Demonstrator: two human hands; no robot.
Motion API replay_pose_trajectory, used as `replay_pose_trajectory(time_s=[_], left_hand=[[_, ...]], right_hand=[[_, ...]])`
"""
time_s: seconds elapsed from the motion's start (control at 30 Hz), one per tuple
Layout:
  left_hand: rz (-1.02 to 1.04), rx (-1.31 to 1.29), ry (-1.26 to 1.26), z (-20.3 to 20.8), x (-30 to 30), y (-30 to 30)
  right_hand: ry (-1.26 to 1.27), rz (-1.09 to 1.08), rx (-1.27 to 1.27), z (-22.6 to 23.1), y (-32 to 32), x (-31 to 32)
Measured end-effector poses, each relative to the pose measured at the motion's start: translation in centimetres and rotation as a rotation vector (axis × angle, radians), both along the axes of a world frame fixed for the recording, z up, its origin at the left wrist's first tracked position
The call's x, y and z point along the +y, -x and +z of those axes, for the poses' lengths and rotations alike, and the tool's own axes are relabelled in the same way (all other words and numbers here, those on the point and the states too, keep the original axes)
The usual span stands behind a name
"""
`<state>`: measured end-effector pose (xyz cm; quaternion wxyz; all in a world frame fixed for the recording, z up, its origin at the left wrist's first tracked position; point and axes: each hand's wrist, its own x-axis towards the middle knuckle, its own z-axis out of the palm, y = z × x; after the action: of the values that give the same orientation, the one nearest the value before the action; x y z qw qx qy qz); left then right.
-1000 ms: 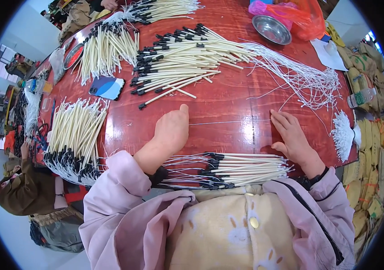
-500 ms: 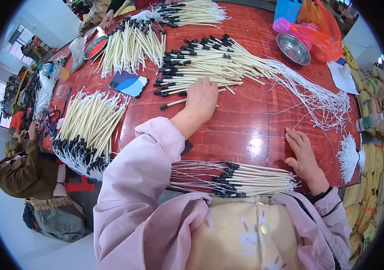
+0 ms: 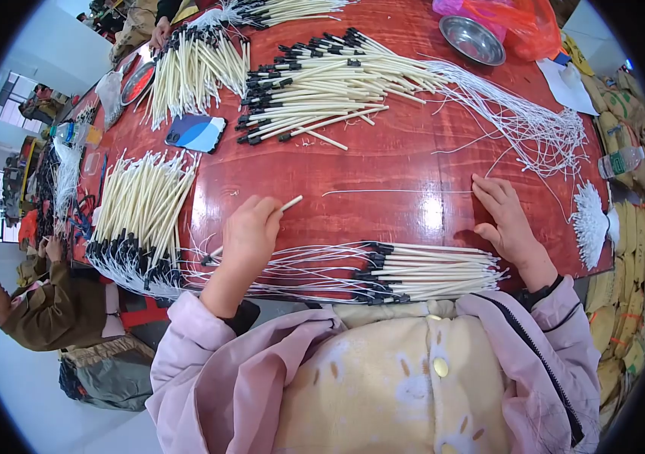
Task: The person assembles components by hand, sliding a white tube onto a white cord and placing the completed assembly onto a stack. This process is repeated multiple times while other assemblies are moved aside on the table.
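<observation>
My left hand [image 3: 251,231] is closed around a thin cream tube [image 3: 291,203], whose far end sticks out past the fingers; its dark end shows below the hand. My right hand [image 3: 505,219] lies on the red table with its fingers spread, the fingertips at the end of a single white cord [image 3: 398,191]. That cord runs out straight toward the left. Between me and the hands is a row of cream tubes [image 3: 443,274] with black ends and white cords trailing left. A large pile of black-tipped tubes [image 3: 322,83] spreads across the table beyond.
White cords [image 3: 519,113] lie tangled at the right, near a metal bowl [image 3: 472,41]. More tubes [image 3: 141,200] are bundled at the left, beside a blue and white phone [image 3: 195,133]. A white tuft of cord ends [image 3: 591,227] sits at the right edge. A co-worker [image 3: 54,295] sits at left.
My left hand has drawn back from the pile toward me and to the left, bringing a cream tube with it. My right hand stays by the cord's end. The view has shifted slightly.
</observation>
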<state>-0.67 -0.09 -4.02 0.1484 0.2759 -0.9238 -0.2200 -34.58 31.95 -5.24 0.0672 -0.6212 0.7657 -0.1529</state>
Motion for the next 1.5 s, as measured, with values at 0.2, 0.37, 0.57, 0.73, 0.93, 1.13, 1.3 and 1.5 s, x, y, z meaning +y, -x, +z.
replay_pose_trajectory(time_s=[0.2, 0.37, 0.57, 0.73, 0.93, 1.13, 1.3, 1.5], left_hand=[[-0.012, -0.042, 0.040, -0.4, 1.1, 0.3], [-0.031, -0.061, 0.087, -0.4, 1.4, 1.5], [-0.042, -0.075, 0.091, -0.4, 1.5, 2.0], [-0.050, -0.102, 0.091, -0.5, 1.5, 2.5], [-0.134, -0.088, 0.253, -1.1, 1.2, 3.8], [-0.505, -0.071, 0.405, -1.7, 4.4, 12.0], [-0.658, -0.191, 0.403, -1.7, 9.9, 16.9], [-0.387, -0.209, 0.252, 3.6, 8.7, 11.4]], right_hand=[[-0.011, -0.022, 0.000, 0.1, -0.4, -0.1], [-0.024, -0.038, 0.026, 0.2, -0.6, -0.4], [-0.024, -0.056, 0.033, 0.3, -1.0, -0.4], [-0.025, -0.060, 0.046, 0.3, -0.9, -0.5], [-0.056, -0.044, 0.038, 0.7, -0.6, -0.5], [-0.110, -0.015, 0.153, 0.4, -2.0, -0.6], [-0.008, 0.105, 0.110, 0.2, -3.6, -2.5], [0.148, 0.001, 0.063, 0.6, -1.8, -2.5]])
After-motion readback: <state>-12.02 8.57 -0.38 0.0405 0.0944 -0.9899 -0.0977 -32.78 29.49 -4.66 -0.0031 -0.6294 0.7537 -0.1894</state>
